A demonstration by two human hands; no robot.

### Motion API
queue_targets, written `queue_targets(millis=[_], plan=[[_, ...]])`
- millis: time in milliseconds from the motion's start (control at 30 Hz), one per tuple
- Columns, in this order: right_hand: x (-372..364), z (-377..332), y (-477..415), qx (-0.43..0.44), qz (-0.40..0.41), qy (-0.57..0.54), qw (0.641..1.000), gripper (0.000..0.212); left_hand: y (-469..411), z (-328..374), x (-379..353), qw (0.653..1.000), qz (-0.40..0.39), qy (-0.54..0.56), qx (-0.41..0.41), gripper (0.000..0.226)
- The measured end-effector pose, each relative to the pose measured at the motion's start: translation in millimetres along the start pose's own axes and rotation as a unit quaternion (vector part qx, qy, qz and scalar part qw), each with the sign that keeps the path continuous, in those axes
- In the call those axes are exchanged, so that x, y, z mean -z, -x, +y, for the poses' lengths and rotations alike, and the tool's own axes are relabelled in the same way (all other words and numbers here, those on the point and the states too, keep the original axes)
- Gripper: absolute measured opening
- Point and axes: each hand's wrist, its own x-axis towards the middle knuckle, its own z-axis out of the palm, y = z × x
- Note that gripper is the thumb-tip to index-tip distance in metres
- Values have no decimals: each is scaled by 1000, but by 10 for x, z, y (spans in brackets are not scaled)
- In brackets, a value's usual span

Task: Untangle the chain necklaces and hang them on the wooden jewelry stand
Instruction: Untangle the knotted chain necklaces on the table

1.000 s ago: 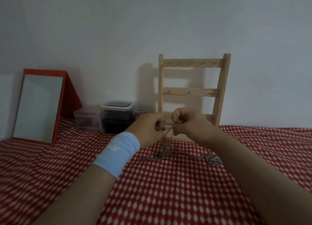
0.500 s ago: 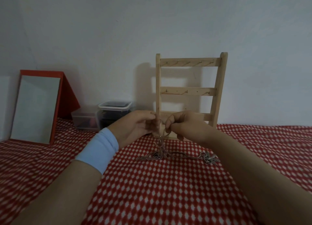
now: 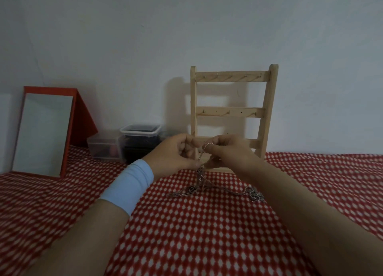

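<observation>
The hands hide the lowest rail of the wooden jewelry stand, and the right forearm cuts off the tangle's right end. I cannot count the silver chain necklaces. Both grips are narrow: the left hand and right hand each pinch a raised strand. The rest lies heaped mid-counter, just before the stand at the back edge.

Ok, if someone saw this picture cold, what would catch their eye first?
The left hand and right hand meet at centre, pinching up a strand of the tangled chain necklaces, whose rest lies on the red-and-white cloth. Just behind stands the wooden jewelry stand, its hooks empty, and a red-framed mirror leans at far left.
</observation>
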Motion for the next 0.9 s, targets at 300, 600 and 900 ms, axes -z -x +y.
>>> queue_targets(millis=[300,600,900], plan=[[-33,-38,38,-28,-112,-30,993,16,-39,22,-43,990,69,-119,-36,23],[60,-46,38,-29,-168,-59,984,22,-9,-26,15,997,76,-2,-19,45],[91,11,-12,-11,4,-41,999,16,-8,-113,235,988,21,125,86,14]])
